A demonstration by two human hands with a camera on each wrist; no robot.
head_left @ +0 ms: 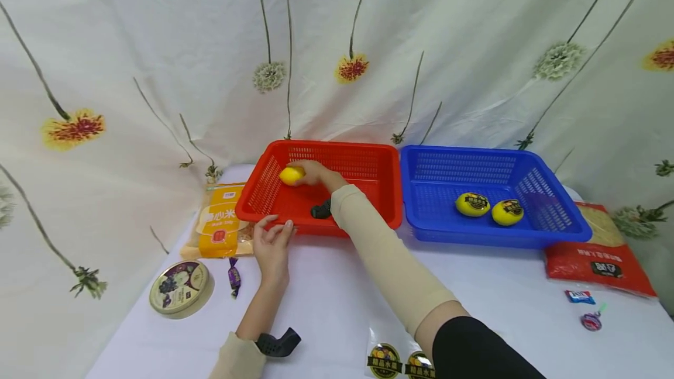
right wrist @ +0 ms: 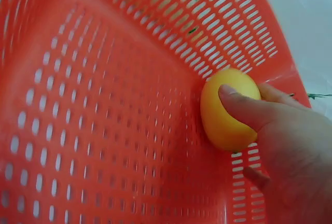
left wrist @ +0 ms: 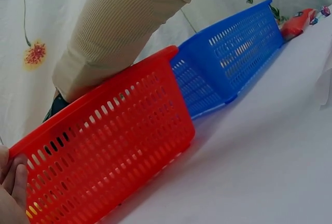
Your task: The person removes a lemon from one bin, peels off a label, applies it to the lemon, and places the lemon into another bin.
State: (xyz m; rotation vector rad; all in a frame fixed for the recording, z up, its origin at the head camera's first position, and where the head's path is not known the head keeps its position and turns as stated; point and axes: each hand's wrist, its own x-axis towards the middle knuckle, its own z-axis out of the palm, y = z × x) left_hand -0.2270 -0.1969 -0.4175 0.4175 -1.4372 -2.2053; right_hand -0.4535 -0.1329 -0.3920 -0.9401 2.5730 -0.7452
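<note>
In the head view, my right hand [head_left: 312, 172] reaches into the red basket [head_left: 387, 203] and grips a yellow lemon [head_left: 291, 176] near its left side. The right wrist view has the thumb lying across the lemon [right wrist: 228, 115], beside the slotted wall; the far fingers are partly hidden behind it. My left hand [head_left: 272, 247] holds the front rim of the red basket near its left corner. Only part of that hand [left wrist: 13, 187] shows at the edge of the left wrist view.
To the right stands a blue basket [head_left: 432, 230] with two stickered lemons [head_left: 473, 204] inside. An orange-and-clear food bag [head_left: 218, 221], a round tin [head_left: 179, 287] and a purple wrapped candy [head_left: 234, 278] lie left. A red bag [head_left: 600, 262], small sweets and a sticker sheet [head_left: 384, 360] lie elsewhere.
</note>
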